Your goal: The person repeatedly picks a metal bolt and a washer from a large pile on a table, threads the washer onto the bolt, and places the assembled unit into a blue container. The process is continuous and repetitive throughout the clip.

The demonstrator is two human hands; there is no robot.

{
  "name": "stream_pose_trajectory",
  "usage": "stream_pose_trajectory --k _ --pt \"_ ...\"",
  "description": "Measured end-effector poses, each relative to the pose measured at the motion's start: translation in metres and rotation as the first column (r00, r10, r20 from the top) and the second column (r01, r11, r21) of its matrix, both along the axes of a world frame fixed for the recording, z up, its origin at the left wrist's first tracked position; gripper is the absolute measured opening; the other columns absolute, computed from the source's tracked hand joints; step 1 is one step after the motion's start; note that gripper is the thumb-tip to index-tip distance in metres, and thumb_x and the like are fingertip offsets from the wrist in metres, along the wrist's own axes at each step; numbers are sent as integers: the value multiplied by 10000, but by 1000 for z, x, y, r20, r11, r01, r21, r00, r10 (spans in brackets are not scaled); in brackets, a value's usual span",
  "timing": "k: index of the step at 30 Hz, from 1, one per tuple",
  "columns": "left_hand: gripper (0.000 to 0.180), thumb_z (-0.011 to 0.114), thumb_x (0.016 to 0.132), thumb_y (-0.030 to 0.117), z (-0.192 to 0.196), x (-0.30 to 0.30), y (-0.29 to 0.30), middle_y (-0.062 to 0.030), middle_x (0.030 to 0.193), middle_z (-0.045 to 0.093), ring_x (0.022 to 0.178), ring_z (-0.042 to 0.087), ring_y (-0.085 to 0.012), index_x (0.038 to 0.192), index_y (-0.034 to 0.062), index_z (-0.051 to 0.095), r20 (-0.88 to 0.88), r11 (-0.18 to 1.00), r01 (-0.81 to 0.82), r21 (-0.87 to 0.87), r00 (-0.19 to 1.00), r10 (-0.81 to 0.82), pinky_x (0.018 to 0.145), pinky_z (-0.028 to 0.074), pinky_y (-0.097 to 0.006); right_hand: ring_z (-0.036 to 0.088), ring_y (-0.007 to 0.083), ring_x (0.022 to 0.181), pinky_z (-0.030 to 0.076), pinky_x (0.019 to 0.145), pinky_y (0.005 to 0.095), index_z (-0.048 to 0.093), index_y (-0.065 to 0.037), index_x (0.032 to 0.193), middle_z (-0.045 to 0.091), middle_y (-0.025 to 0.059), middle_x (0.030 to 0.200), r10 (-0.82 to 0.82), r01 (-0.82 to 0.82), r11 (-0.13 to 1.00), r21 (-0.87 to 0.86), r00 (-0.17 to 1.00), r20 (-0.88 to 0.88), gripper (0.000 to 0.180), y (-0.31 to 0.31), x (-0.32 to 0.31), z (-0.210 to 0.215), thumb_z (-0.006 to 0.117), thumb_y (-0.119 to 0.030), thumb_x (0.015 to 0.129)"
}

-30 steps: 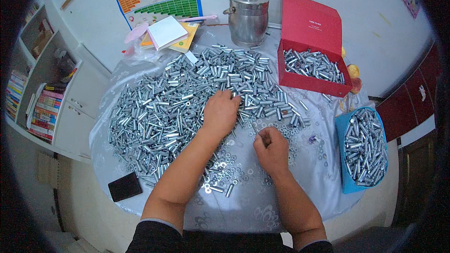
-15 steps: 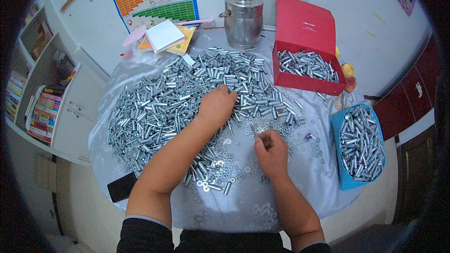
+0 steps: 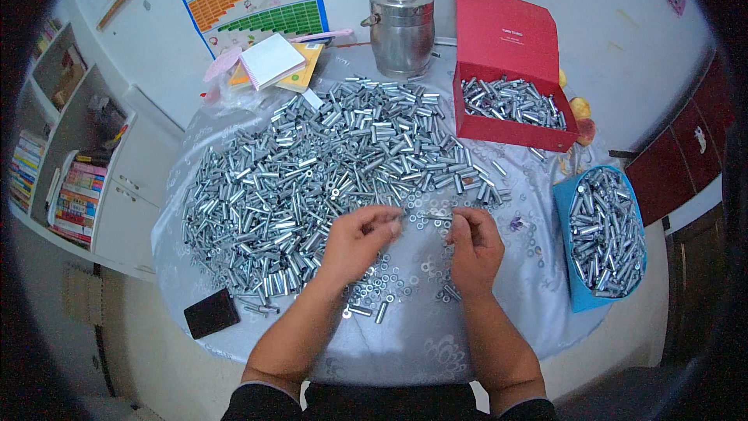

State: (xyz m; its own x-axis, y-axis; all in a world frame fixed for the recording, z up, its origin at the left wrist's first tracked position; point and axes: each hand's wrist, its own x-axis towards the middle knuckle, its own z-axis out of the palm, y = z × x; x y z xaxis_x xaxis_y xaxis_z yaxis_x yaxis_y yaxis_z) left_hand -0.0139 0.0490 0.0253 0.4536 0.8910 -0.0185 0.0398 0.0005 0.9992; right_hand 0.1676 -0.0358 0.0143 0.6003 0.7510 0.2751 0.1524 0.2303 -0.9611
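A big heap of short silver metal sleeves and bolts (image 3: 327, 164) covers a round table with a pale cloth (image 3: 436, 343). My left hand (image 3: 360, 240) is pinched on a metal sleeve at its fingertips, just below the heap. My right hand (image 3: 474, 243) grips a thin bolt that points left toward the sleeve, the two nearly meeting between my hands. Small washers and nuts (image 3: 382, 288) lie scattered on the cloth under and around both hands.
A red box (image 3: 510, 129) with an upright lid holds metal parts at the back right. A blue tray (image 3: 604, 234) full of parts sits at the right edge. A steel pot (image 3: 401, 27), notepads (image 3: 273, 62) and a black phone (image 3: 212, 313) also lie on the table.
My left hand has pulled back from the heap with a sleeve and come toward me. Both hands now meet at the middle, sleeve and bolt brought close together.
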Motion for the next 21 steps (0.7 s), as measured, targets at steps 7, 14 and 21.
stream_pose_trajectory --k 7,14,21 --pt "243 669 890 13 -4 -3 -30 -70 881 694 773 655 -126 1129 -23 685 76 998 -44 -35 996 47 738 529 -252 602 140 706 505 630 269 660 15 1006 611 96 926 0 -15 997 79 983 182 98 -6 -2 3 616 -20 926" --pt "229 679 893 35 -10 0 -30 -55 914 656 747 627 -95 1119 18 710 110 999 -31 44 994 26 656 511 -234 629 185 728 515 664 302 685 0 975 649 107 896 44 -40 999 -22 956 291 97 -4 -2 8 660 -37 889" --pt "209 656 937 101 -15 -13 -26 -86 805 681 636 653 -137 1097 -32 672 425 854 145 -499 900 95 591 572 -271 604 114 714 480 639 239 711 23 937 659 69 849 461 -448 884 -131 882 95 84 -8 -6 14 688 9 857"
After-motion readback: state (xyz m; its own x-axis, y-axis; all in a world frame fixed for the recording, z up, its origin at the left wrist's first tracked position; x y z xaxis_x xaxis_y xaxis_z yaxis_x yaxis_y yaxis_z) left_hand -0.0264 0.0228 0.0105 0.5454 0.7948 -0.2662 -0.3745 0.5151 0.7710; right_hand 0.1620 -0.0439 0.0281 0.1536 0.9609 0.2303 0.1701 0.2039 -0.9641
